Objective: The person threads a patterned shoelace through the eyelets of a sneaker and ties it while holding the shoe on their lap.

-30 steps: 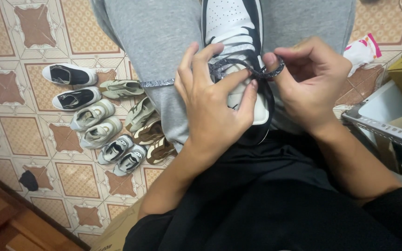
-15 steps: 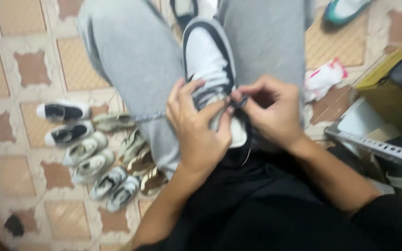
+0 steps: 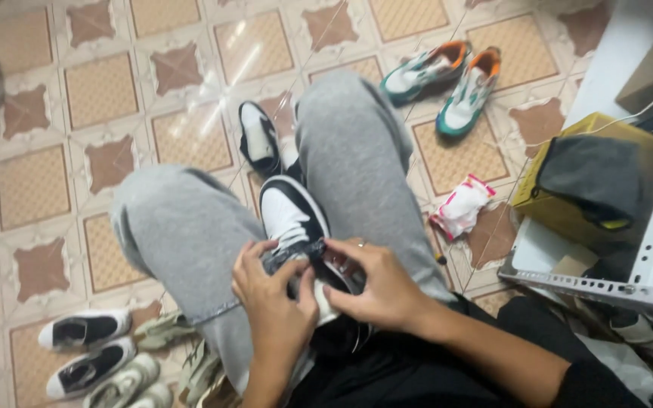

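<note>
Two hands at work: left hand and right hand, both meeting over the black and white sneaker lying in the lap, between the grey trouser legs.
Place of the sneaker: resting sole down on the lap, toe pointing away towards the floor, heel end hidden under the hands.
Left hand: curling over the lace area, fingertips pinching what looks like the dark lace; exact grip partly hidden.
Right hand: fingers pressed together, thumb and forefinger nipping the lace at the tongue, palm covering the collar of the shoe.
Handling of the sneaker: probably light, with a stiff rubber sole and a softer, yielding upper; smooth toe panel likely a little slippery, so better gripping at the sole edge or the heel.
Handling of the lace: thin, limp and easily slipping out, calling for a fingertip pinch close to the eyelets.
Nearby on the floor: matching sneaker beyond the knees, teal and orange pair farther off, pink and white packet just beside the right leg, rows of small shoes at lower left.
At right: yellow box with a dark cloth draped on it, metal shelf rail below.
</note>
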